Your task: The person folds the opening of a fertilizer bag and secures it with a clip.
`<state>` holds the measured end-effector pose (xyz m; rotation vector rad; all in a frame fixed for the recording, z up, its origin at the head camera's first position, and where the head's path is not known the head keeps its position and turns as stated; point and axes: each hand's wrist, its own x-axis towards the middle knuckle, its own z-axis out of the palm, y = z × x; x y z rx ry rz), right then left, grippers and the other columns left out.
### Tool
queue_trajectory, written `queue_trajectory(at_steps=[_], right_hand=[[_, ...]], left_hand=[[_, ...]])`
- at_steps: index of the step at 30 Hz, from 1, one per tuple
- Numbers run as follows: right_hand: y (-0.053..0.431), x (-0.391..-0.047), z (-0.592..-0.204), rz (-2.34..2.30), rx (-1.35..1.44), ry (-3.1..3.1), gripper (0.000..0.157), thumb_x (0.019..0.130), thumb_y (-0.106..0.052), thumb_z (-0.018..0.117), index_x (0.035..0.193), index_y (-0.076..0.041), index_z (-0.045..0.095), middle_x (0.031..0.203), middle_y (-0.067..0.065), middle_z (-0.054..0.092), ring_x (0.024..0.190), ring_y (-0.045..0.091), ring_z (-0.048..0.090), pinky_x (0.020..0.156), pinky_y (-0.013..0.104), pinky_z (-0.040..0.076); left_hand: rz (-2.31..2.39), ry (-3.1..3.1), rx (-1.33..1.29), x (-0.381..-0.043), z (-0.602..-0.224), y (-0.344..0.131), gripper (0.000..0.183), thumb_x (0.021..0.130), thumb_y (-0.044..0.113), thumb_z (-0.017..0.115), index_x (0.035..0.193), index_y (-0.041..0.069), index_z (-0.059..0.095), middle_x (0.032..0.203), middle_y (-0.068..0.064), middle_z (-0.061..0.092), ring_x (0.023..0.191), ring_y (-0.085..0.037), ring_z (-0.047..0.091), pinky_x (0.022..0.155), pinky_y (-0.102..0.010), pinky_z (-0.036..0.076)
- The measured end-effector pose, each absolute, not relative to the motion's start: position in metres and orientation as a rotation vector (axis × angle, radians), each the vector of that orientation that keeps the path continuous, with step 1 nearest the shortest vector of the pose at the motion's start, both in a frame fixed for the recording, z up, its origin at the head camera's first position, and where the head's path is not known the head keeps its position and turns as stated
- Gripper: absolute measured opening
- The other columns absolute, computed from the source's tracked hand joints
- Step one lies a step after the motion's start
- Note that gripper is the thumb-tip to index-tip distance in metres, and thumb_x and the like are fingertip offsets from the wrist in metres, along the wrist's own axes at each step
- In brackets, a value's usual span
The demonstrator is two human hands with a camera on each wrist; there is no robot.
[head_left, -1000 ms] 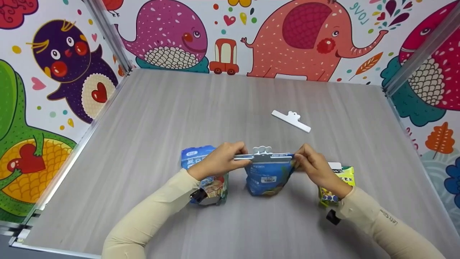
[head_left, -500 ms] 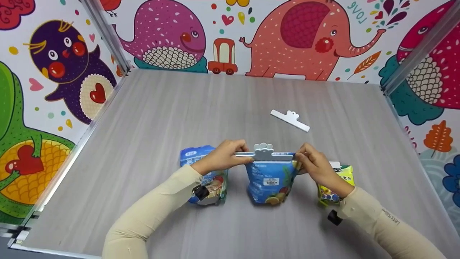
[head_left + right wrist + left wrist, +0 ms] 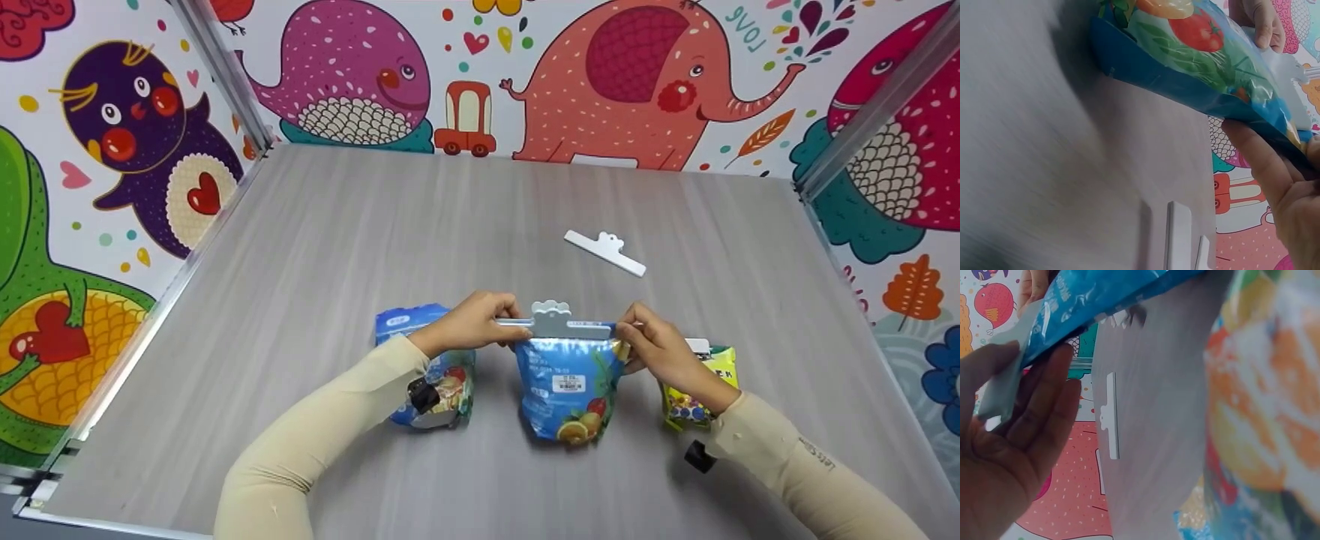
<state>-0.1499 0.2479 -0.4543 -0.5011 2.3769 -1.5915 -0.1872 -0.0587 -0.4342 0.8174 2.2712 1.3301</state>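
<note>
In the head view a blue food bag point(image 3: 566, 390) with printed fruit and vegetables hangs at the middle, its top edge folded under a pale grey bag clip point(image 3: 553, 325). My left hand point(image 3: 476, 321) pinches the clip's left end between thumb and fingers. At the other side my right hand point(image 3: 660, 346) grips the bag's top right corner beside the clip's end. The left wrist view shows the left thumb point(image 3: 994, 363) on the clip close to the bag's edge. From the right wrist, the bag's side point(image 3: 1168, 93) is visible, with one finger point(image 3: 1258, 152) extended under it.
Another blue bag point(image 3: 397, 321) lies left of the held one, partly behind the left forearm. A yellow bag point(image 3: 684, 401) with a white clip point(image 3: 698, 346) sits at the right, under the right wrist. Farther back on the table lies a loose white clip point(image 3: 606, 253).
The held bag's lower end has swung down and toward me, so more of its printed face shows. Both hands keep their hold; the left has shifted slightly right.
</note>
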Motion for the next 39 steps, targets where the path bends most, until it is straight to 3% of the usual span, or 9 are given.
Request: queue_trajectory(at_steps=[4, 13, 16, 20, 30, 35, 39], right_hand=[[0.249, -0.151, -0.457, -1.608, -0.478, 2.334, 0.023, 0.108, -0.019, 0.041, 0.102, 0.003, 0.045, 0.086, 0.019, 0.066, 0.076, 0.02, 0.073, 0.061, 0.038, 0.059], [0.249, -0.15, -0.462, -1.632, -0.385, 2.243, 0.023, 0.108, -0.016, 0.041, 0.1, 0.005, 0.042, 0.08, 0.012, 0.064, 0.072, 0.019, 0.072, 0.059, 0.044, 0.058], [0.247, -0.149, -0.464, -1.636, -0.34, 2.236, 0.021, 0.108, -0.014, 0.041, 0.1, 0.005, 0.041, 0.078, 0.009, 0.062, 0.071, 0.018, 0.071, 0.057, 0.04, 0.058], [0.246, -0.148, -0.465, -1.641, -0.274, 2.229, 0.02, 0.108, -0.012, 0.041, 0.099, 0.006, 0.041, 0.078, 0.006, 0.058, 0.068, 0.016, 0.07, 0.054, 0.035, 0.057], [0.248, -0.147, -0.468, -1.625, -0.232, 2.158, 0.02, 0.108, -0.011, 0.041, 0.098, 0.006, 0.039, 0.079, 0.005, 0.059, 0.069, 0.019, 0.071, 0.055, 0.036, 0.057], [0.249, -0.147, -0.472, -1.582, -0.231, 2.144, 0.019, 0.108, -0.013, 0.042, 0.097, 0.003, 0.04, 0.082, 0.006, 0.059, 0.066, 0.021, 0.07, 0.056, 0.038, 0.058], [0.25, -0.147, -0.475, -1.548, -0.245, 2.134, 0.019, 0.108, -0.013, 0.042, 0.098, 0.003, 0.041, 0.085, 0.006, 0.056, 0.068, 0.025, 0.071, 0.058, 0.041, 0.058]], left_hand=[[1.308, 2.249, 0.787, -0.189, -0.434, -0.056, 0.016, 0.094, 0.012, 0.07, 0.096, -0.003, 0.063, 0.083, -0.014, 0.072, 0.081, -0.04, 0.071, 0.072, -0.047, 0.057], [1.265, 2.23, 0.775, -0.194, -0.44, -0.051, 0.015, 0.093, 0.007, 0.07, 0.095, -0.006, 0.063, 0.081, -0.019, 0.072, 0.079, -0.043, 0.07, 0.071, -0.048, 0.057], [1.215, 2.262, 0.785, -0.195, -0.442, -0.05, 0.015, 0.092, 0.009, 0.071, 0.094, -0.005, 0.065, 0.08, -0.017, 0.072, 0.077, -0.039, 0.071, 0.065, -0.035, 0.057], [1.148, 2.295, 0.789, -0.196, -0.442, -0.047, 0.016, 0.092, 0.011, 0.072, 0.092, -0.004, 0.065, 0.078, -0.016, 0.072, 0.076, -0.037, 0.071, 0.054, -0.019, 0.044], [0.998, 2.333, 0.78, -0.195, -0.445, -0.041, 0.017, 0.093, 0.012, 0.071, 0.087, -0.004, 0.066, 0.079, -0.017, 0.072, 0.076, -0.038, 0.07, 0.052, -0.018, 0.04], [0.877, 2.382, 0.771, -0.193, -0.444, -0.038, 0.017, 0.092, 0.014, 0.072, 0.087, -0.002, 0.067, 0.079, -0.014, 0.072, 0.061, -0.021, 0.063, 0.05, -0.018, 0.04], [0.725, 2.444, 0.746, -0.191, -0.443, -0.033, 0.019, 0.092, 0.019, 0.073, 0.089, 0.0, 0.068, 0.07, -0.004, 0.065, 0.056, -0.008, 0.051, 0.051, -0.019, 0.039]])
